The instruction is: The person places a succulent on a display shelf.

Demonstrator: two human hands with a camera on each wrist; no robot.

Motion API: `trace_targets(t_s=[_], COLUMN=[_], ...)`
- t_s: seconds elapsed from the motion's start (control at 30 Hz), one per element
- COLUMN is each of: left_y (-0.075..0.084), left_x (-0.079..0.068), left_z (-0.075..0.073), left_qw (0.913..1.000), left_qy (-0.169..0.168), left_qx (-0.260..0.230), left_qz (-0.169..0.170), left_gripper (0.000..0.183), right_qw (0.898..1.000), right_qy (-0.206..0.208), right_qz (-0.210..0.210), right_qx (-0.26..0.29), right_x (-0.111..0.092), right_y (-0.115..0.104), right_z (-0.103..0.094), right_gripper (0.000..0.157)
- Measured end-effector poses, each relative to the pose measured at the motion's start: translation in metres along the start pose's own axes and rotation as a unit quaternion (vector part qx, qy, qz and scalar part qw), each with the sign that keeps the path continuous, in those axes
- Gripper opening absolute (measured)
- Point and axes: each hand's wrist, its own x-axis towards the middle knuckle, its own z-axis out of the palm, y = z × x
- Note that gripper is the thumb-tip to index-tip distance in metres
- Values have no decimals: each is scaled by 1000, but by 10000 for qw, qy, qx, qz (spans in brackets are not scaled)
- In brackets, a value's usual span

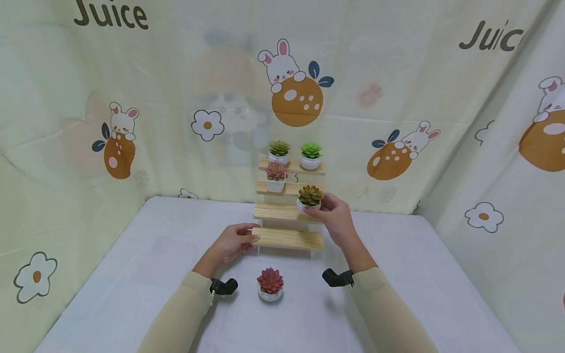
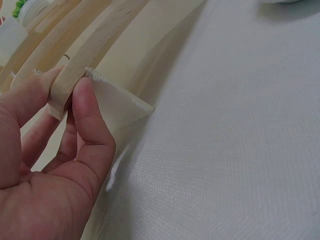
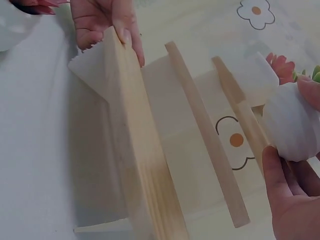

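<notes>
A stepped wooden shelf [image 1: 288, 239] with several tiers stands on the table. My left hand [image 1: 232, 243] pinches the left end of its lowest board [image 2: 75, 70] between thumb and fingers. With my right hand [image 1: 337, 218] I grip a white round pot [image 3: 292, 122] holding an olive-brown succulent [image 1: 310, 194], at the right side of the second tier from the top. In the right wrist view the pot is beside that board; whether it touches is hard to tell. A pink succulent [image 1: 275, 172] in a square white pot sits at the left of the same tier.
On the top tier stand a dark green succulent [image 1: 279, 148] and a bright green succulent [image 1: 311, 150]. A red succulent [image 1: 270, 281] in a white pot is on the white table [image 1: 176, 304] in front of the shelf. A printed curtain [image 1: 176, 73] hangs behind.
</notes>
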Motion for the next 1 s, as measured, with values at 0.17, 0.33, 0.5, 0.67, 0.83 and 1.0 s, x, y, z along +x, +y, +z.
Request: trace_targets(t_s=[0.17, 0.33, 0.5, 0.67, 0.83, 1.0], left_y=[1, 3, 4, 3, 4, 4], left_x=[-1, -2, -3, -1, 0, 0], left_z=[-1, -1, 0, 0, -1, 0], left_qw=[10000, 9999, 9999, 9999, 9999, 9999], left_qy=[39, 60, 54, 44, 52, 22], left_qx=[-10, 27, 56, 80, 78, 65], left_qz=[-69, -91, -89, -72, -118, -131], left_gripper=[46, 46, 46, 45, 45, 45], right_qw=[9998, 9998, 9993, 9982, 9975, 9946], right_qy=[65, 210, 297, 330, 338, 445], right_qz=[-79, 3, 116, 29, -69, -125], right_qx=[142, 51, -212, -492, -625, -932], right_x=[11, 22, 28, 33, 40, 46], right_y=[-1, -5, -13, -17, -19, -19], right_z=[2, 3, 4, 3, 0, -4], right_gripper=[59, 62, 64, 62, 61, 60])
